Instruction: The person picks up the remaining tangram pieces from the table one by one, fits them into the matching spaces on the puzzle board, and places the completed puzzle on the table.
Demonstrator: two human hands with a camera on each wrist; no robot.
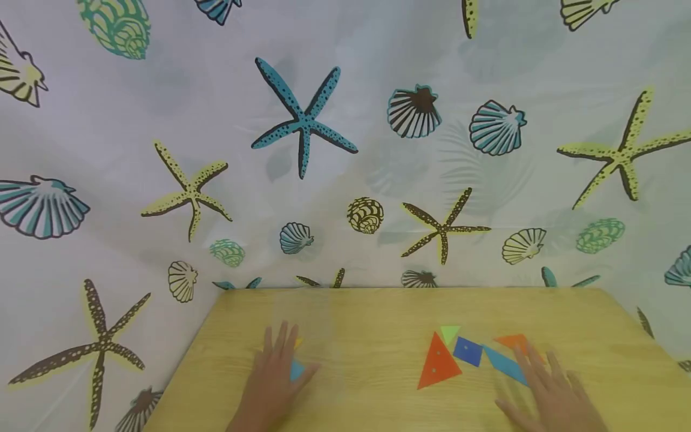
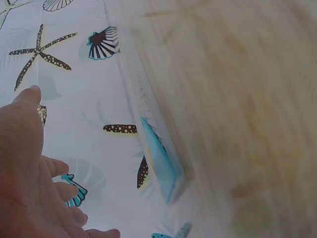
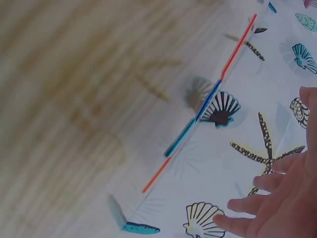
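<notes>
At the left of the wooden table, my left hand is spread with its fingers straight. It lies over or just above a light blue piece and a yellow piece, hiding most of both. On the right, my right hand reaches forward with fingers apart. Its fingertips overlap an orange triangle and the end of a blue parallelogram. A dark blue square, a red triangle and a small green triangle lie left of that hand. Neither hand visibly grips anything.
The light wooden table reaches back to a hanging white cloth printed with starfish and shells. More of this cloth hangs at both sides. A faint pale patch, perhaps clear plastic, shows on the tabletop near my left hand.
</notes>
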